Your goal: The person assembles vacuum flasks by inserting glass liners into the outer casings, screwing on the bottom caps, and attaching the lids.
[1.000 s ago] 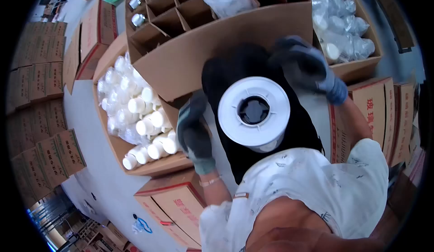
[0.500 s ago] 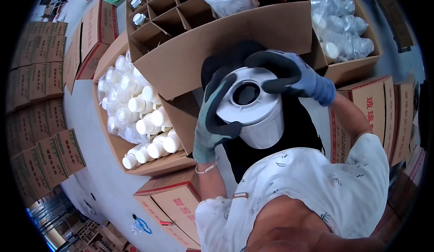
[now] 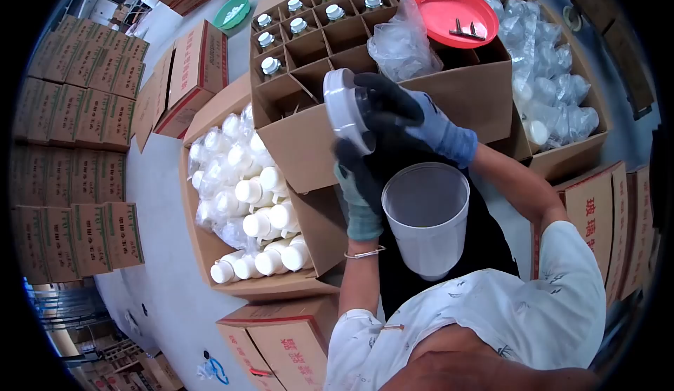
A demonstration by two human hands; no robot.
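Centrally in the head view, a white lid [image 3: 341,102] is tipped on edge between two gloved hands, in front of the near side of a divided carton [image 3: 484,93]. The right hand [image 3: 407,110] has its dark fingers bent in against the lid's face around the middle, so the grip is closed on it, with the lid at 9 o'clock from the palm. The left hand [image 3: 359,189] is at the lid's lower edge, the lid lying at 11 o'clock from it; blur covers its fingers, and I cannot tell how far they are closed.

A pale tub [image 3: 427,243] stands mouth up on the person's lap, at 5 o'clock from the right hand and 4 o'clock from the left, near both.

At 1 o'clock from the right hand, a red dish [image 3: 446,12] holds small metal tools [image 3: 467,31]; at 12 o'clock lies a crumpled clear bag [image 3: 400,48]. White-capped bottles [image 3: 270,66] stand in the carton's cells. At 9 o'clock from the left hand, white bottles [image 3: 283,217] fill an open box [image 3: 260,289].
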